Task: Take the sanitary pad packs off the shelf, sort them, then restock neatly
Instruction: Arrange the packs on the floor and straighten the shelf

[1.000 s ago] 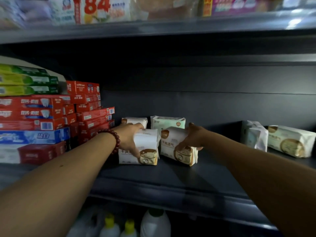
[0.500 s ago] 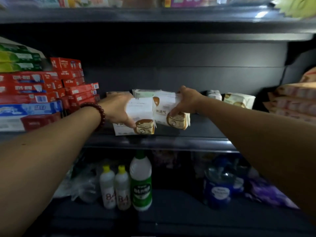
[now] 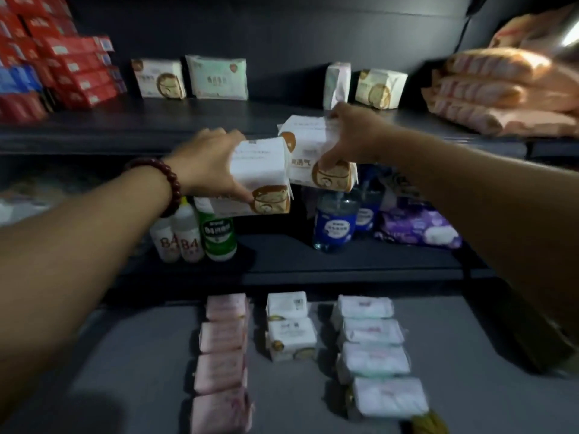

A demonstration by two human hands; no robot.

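My left hand (image 3: 208, 166) grips a white pad pack with a brown emblem (image 3: 261, 175), held in the air in front of the dark shelf (image 3: 188, 133). My right hand (image 3: 354, 133) grips a second white and brown pack (image 3: 313, 158) just to its right, the two packs touching. Several packs remain at the back of the shelf: a white and brown one (image 3: 158, 78), a pale green one (image 3: 219, 77), a narrow white one (image 3: 336, 81) and another white and brown one (image 3: 380, 88). On the grey floor below lie three rows: pink packs (image 3: 222, 355), white packs (image 3: 291, 327) and pale packs (image 3: 372, 352).
Red and blue toothpaste boxes (image 3: 59, 67) are stacked at the shelf's left. Orange-pink bulk packs (image 3: 501, 89) pile at the right. On the lower shelf stand white bottles (image 3: 178, 236), a green bottle (image 3: 217, 233), blue bottles (image 3: 335, 223) and a purple pack (image 3: 416, 227).
Both hands have lifted their packs off the shelf and drawn them toward me. The view has tilted down, bringing the rows of packs on the floor into sight.
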